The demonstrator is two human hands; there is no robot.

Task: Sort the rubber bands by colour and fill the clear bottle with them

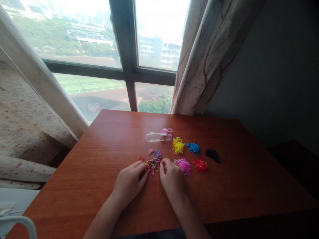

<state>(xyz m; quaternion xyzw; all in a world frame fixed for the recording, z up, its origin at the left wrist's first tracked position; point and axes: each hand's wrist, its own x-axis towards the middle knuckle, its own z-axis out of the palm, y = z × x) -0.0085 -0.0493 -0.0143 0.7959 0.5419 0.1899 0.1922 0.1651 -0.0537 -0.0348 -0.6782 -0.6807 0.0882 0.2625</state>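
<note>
A mixed pile of small coloured rubber bands [155, 160] lies on the wooden table between my two hands. My left hand [129, 179] is at the pile's left side, its thumb and forefinger brought together in a pinch at the edge. From the right, my right hand [171, 177] touches the pile with fingers curled and pinched. Whatever the fingertips hold is too small to make out. Close to my right hand lies a heap of pink-purple rubber bands [183, 165]. A few red bands [141, 158] rest beyond my left fingers.
Separate heaps of yellow [178, 146], blue [193, 148], black [212, 155] and red rubber bands [200, 164] lie to the right. A clear bottle [158, 137] lies on its side, a pink looped cap [166, 131] behind it. The table [87, 179] meets a window with curtains [196, 59].
</note>
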